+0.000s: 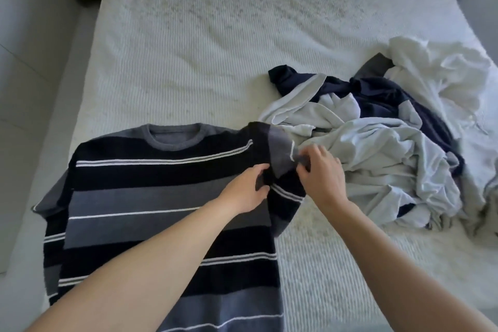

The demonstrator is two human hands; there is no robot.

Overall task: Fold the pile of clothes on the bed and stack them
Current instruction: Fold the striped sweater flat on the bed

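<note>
Both the left hand [249, 187] and right hand [322, 174] are gripping the right sleeve [283, 153] of the sweater [151, 197] lying flat on the bed [202, 48], just beginning its folding, while the pile [377, 137] is waiting unfolded beside it, nothing stacked.

- The striped sweater [167, 197] runs off the bottom edge; its hem is unseen.
- The pile of clothes [390, 148] is cut by the right edge.
- Left forearm covers the sweater's lower front.
</note>
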